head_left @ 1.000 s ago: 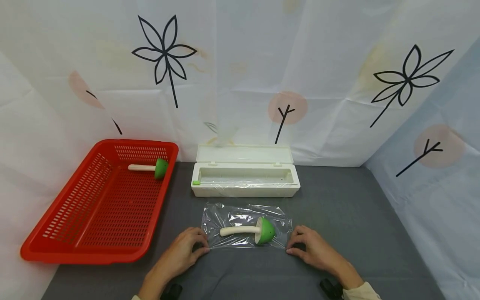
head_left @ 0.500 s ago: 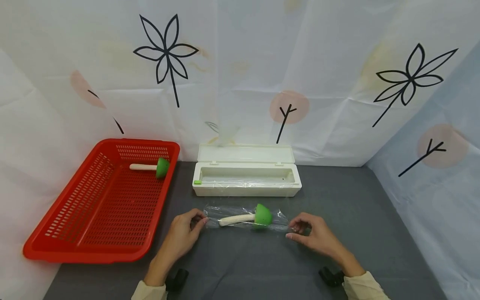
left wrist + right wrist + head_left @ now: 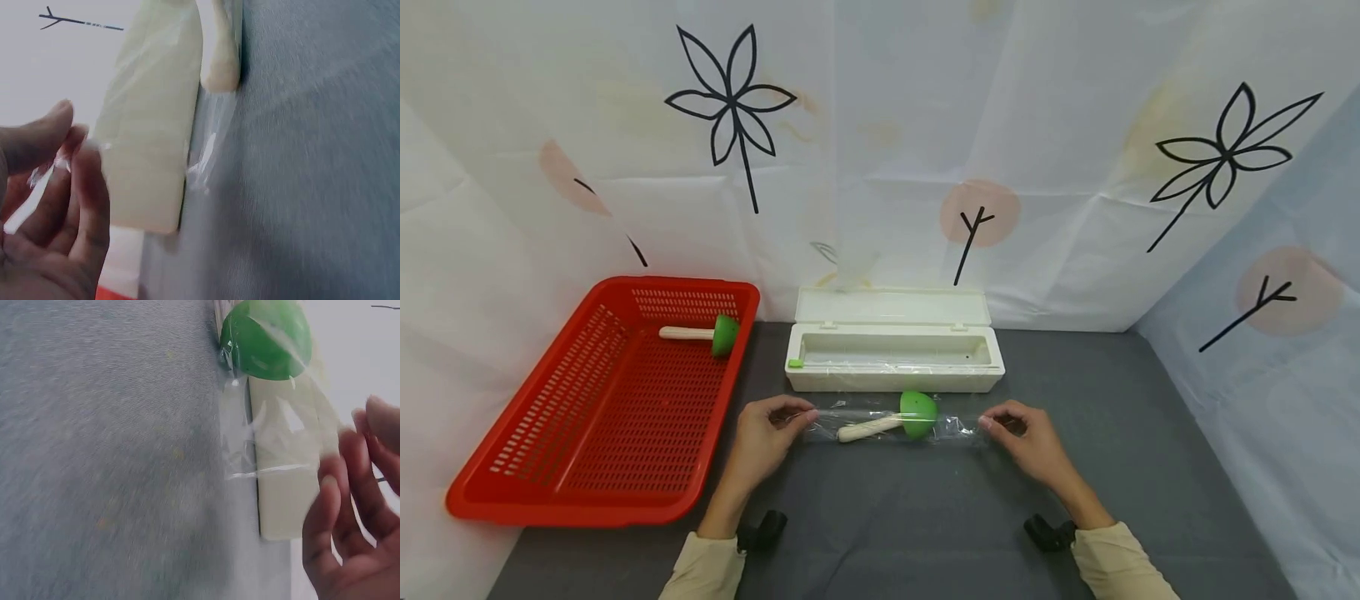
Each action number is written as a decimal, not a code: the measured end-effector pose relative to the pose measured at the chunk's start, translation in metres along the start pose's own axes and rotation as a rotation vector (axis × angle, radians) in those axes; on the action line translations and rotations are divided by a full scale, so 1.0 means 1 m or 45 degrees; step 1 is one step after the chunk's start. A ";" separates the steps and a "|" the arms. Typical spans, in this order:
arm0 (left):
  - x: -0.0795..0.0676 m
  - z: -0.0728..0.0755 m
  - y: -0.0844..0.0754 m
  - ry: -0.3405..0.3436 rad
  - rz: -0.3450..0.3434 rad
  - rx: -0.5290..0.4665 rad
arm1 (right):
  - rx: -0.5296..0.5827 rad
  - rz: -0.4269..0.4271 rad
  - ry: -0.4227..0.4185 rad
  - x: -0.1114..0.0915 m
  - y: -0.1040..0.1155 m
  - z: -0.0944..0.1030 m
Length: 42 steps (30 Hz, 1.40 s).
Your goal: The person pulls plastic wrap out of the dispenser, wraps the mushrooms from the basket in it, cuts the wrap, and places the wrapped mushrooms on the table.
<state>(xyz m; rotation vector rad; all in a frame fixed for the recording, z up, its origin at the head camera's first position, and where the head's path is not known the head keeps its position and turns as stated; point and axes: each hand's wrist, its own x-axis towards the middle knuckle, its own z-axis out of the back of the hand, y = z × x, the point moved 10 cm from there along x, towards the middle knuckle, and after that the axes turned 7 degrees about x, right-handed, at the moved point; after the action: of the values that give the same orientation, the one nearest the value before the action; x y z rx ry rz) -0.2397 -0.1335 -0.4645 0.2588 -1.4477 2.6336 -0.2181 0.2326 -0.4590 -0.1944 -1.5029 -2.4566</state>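
Note:
In the head view, a toy mushroom with a green cap and pale stem (image 3: 917,415) lies on a sheet of clear plastic wrap (image 3: 957,428), mid-table. My left hand (image 3: 762,443) pinches the wrap at its left end, beyond the stem. At the other end, past the cap, my right hand (image 3: 1036,446) pinches the wrap between thumb and fingers. The stretched wrap passes over the mushroom. Wrap also shows at the left fingertips (image 3: 82,147) in the left wrist view. In the right wrist view the film runs from the green cap (image 3: 269,340) toward my right fingers (image 3: 322,512).
Just behind the mushroom stands a white wrap dispenser box (image 3: 895,382) with its lid raised. A red basket (image 3: 625,417) at the left holds another green-capped toy mushroom (image 3: 725,336). White patterned cloth (image 3: 880,125) hangs behind the grey table (image 3: 880,517).
Both hands have lifted the wrap's near edge and moved away from me, toward the dispenser. The mushroom has shifted the same way, its cap now tilted back and its stem angled.

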 end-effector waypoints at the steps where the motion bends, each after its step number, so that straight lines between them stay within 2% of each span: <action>1: 0.003 0.001 0.001 -0.037 0.003 -0.002 | 0.000 -0.028 -0.035 0.003 -0.005 0.002; 6: 0.014 0.001 0.007 -0.216 0.065 0.033 | 0.041 -0.240 -0.201 0.017 -0.026 0.006; 10: 0.018 0.000 0.011 -0.334 0.128 0.100 | 0.148 -0.359 -0.258 0.024 -0.040 0.003; 13: 0.018 -0.001 0.017 -0.382 0.184 0.160 | 0.255 -0.432 -0.268 0.026 -0.050 -0.002; 17: 0.018 -0.006 0.027 -0.380 0.254 0.192 | 0.411 -0.498 -0.282 0.027 -0.061 -0.008; 20: 0.020 -0.012 0.037 -0.336 0.313 0.153 | 0.515 -0.528 -0.301 0.028 -0.066 -0.010; 23: 0.022 -0.021 0.047 -0.260 0.371 0.030 | 0.591 -0.565 -0.309 0.029 -0.071 -0.012; 26: 0.022 -0.030 0.052 -0.193 0.414 -0.158 | 0.613 -0.600 -0.257 0.029 -0.072 -0.016; 28: 0.022 -0.032 0.052 -0.174 0.407 -0.193 | 0.623 -0.613 -0.206 0.029 -0.072 -0.019; 30: 0.023 -0.032 0.050 -0.167 0.383 -0.184 | 0.634 -0.611 -0.149 0.029 -0.069 -0.023; 32: 0.023 -0.031 0.046 -0.156 0.335 -0.123 | 0.640 -0.607 -0.113 0.030 -0.067 -0.026; 35: 0.021 -0.033 0.042 -0.094 0.281 -0.058 | 0.602 -0.594 -0.075 0.030 -0.065 -0.030; 42: 0.006 -0.044 0.037 0.162 0.231 0.079 | 0.257 -0.535 0.074 0.024 -0.058 -0.033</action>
<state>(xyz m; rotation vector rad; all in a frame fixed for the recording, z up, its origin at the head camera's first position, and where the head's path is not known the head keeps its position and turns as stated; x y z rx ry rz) -0.2564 -0.1159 -0.5165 -0.0364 -1.4125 2.7813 -0.2573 0.2248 -0.5173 0.2547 -1.9129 -2.5558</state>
